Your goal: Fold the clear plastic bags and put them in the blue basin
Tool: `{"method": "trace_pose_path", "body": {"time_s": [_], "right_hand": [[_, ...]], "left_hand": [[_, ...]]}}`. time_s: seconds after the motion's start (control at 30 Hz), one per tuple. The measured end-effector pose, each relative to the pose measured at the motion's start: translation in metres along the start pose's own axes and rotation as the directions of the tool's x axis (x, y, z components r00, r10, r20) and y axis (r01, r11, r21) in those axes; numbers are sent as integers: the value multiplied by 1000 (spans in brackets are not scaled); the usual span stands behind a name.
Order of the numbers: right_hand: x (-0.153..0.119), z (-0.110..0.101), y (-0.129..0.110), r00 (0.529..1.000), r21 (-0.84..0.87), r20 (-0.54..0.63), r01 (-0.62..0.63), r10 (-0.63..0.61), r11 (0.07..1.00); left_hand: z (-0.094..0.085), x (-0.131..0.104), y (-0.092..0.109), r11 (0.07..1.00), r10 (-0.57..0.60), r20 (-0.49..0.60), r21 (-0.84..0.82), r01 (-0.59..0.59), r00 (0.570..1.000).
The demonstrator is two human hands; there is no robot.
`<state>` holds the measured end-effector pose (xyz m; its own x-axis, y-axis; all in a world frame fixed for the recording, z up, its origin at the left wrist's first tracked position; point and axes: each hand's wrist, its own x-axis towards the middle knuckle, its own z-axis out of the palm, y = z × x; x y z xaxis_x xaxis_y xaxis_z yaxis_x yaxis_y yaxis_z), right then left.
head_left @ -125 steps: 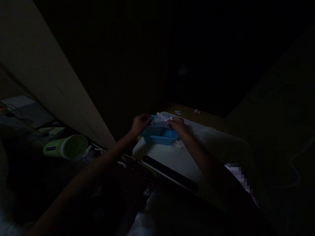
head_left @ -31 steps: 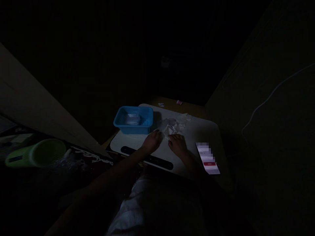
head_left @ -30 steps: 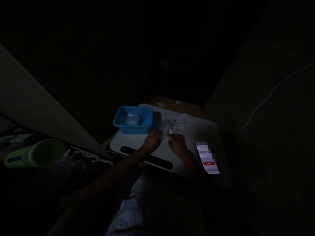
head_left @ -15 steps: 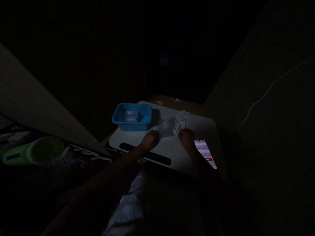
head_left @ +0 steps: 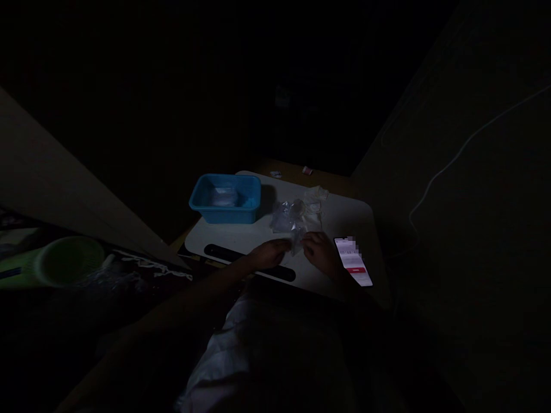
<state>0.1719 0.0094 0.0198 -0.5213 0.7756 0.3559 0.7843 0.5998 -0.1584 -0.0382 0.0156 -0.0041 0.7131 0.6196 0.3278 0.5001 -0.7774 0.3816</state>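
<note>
Pinching one edge of a clear plastic piece (head_left: 297, 241), the thumb and fingers of the right hand (head_left: 319, 251) are drawn together; the fingers of the left hand (head_left: 270, 253) are curled, their tips at the opposite edge, though in this gloom I cannot tell whether they grip. The piece lies between the two hands, at the near half of a white table (head_left: 346, 215). Just beyond it: a clear bag (head_left: 281, 219) and, farther right, pale crumpled wrapping (head_left: 316, 195). Left of these, a blue tub (head_left: 228, 216) stands upright, with clear plastic packets (head_left: 224, 197) inside. Nearer the person, a dark strip (head_left: 219, 251) is partly covered by the left arm. Beside the right arm: a phone (head_left: 353, 263), face up, its screen lit and showing a red bar. Past the table's far edge, a small pink-and-white item (head_left: 307, 170) and a white scrap (head_left: 276, 174). Far left, a green basket (head_left: 26, 268), tilted; far right, a white cable (head_left: 435, 176) along the wall.
</note>
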Motion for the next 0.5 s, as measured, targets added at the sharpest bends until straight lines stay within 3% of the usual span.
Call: {"method": "trace_pose_path", "body": {"time_s": [0.13, 0.33, 0.5], "right_hand": [[-6, 2, -3, 993, 20, -46, -105, 106, 994], [-17, 0, 4, 970, 87, -179, -149, 163, 985], [-35, -7, 17, 975, 5, -124, -187, 186, 982]], "left_hand": [[6, 10, -1, 998, -49, -42, 47, 51, 998], [2, 24, 7, 978, -93, -133, 174, 115, 987], [-2, 37, 11, 937, 10, 69, 348, -33, 998]]}}
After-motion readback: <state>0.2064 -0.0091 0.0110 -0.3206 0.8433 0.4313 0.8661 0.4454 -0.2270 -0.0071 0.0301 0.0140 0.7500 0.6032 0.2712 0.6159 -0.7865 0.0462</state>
